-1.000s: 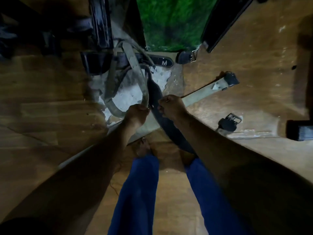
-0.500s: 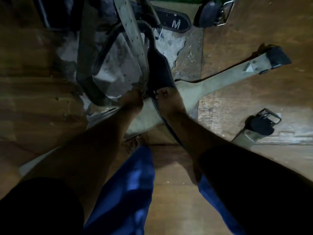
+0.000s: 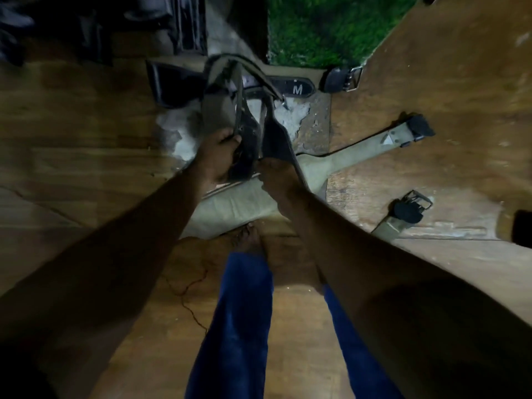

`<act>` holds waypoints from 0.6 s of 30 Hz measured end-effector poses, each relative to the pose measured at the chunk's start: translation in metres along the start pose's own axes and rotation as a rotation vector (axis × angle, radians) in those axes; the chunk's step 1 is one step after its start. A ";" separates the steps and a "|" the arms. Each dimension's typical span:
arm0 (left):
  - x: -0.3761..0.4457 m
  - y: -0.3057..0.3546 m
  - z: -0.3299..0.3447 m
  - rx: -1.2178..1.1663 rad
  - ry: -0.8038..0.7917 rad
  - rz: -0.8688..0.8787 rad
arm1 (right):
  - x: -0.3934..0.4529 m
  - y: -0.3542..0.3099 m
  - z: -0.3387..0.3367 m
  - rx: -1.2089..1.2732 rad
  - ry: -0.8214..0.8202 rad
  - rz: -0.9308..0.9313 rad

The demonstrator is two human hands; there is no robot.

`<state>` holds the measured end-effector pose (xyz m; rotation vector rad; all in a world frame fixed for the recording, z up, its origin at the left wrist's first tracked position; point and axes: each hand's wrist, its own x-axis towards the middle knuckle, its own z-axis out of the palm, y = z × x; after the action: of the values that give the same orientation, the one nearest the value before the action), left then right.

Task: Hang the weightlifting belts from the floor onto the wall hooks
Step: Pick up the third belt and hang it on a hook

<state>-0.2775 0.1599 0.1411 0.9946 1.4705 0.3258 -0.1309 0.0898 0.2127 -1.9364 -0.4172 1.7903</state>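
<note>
**beltguy:** Two belts up off the floor already, by the look of it. The left hand (image 3: 218, 156) is curled tight round a worn olive belt (image 3: 214, 110) with a narrow strap running down into the fist, and the right hand (image 3: 276, 180) is closed on the edge of a dark belt (image 3: 276, 136) just beside it. Both belts loop away above the knuckles.

**rackrat:** How do they handle, you reckon?

**beltguy:** Thick and stiffish, I'd guess. The loops hold their curve instead of flopping. Not fragile, not slippery, a bit hefty. The metal buckle end will swing, so I'd grab the wide back section and let the buckle hang.

**rackrat:** What's left down there?

**beltguy:** A big tan belt (image 3: 331, 168) lying flat right under the right hand, its black buckle end out past the fingers. A black belt marked M (image 3: 290, 88) lies beyond both hands. Another strap end with a buckle (image 3: 408, 210) sits off to the right of the right wrist. Can't see the hooks at all.
</note>
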 end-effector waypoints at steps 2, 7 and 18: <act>-0.072 0.098 -0.005 -0.140 0.058 0.013 | -0.022 -0.019 -0.005 0.022 -0.032 -0.052; -0.105 0.163 -0.004 -0.247 0.054 -0.018 | -0.070 -0.061 -0.020 0.068 -0.002 -0.187; -0.188 0.225 0.007 0.080 0.472 -0.010 | -0.171 -0.125 -0.044 0.541 0.027 -0.176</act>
<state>-0.2129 0.1526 0.4269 1.0164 1.9250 0.5230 -0.0932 0.1013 0.4257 -1.4943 -0.0733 1.5597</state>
